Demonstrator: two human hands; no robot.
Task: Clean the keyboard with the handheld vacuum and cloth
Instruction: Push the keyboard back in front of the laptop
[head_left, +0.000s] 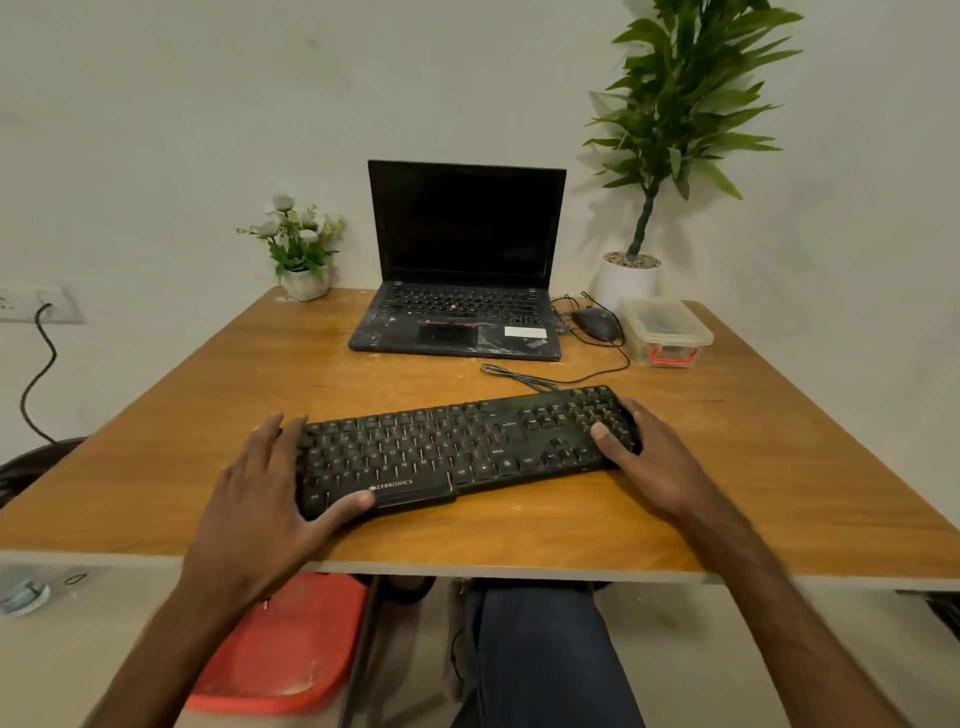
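Observation:
A black keyboard (462, 447) lies slanted on the wooden table (208, 415), its right end farther from me. My left hand (270, 483) grips its left end, thumb on the front edge and fingers behind. My right hand (639, 447) grips the right end, thumb on the number keys. The keyboard's cable (524, 379) runs off behind it. No handheld vacuum or cloth is in view.
An open black laptop (462, 291) stands at the back centre, with a mouse (597, 323) and a clear lidded box (665, 332) to its right. A small flower pot (304, 254) and a tall potted plant (675, 130) flank it. A red-lidded bin (291, 644) sits under the table.

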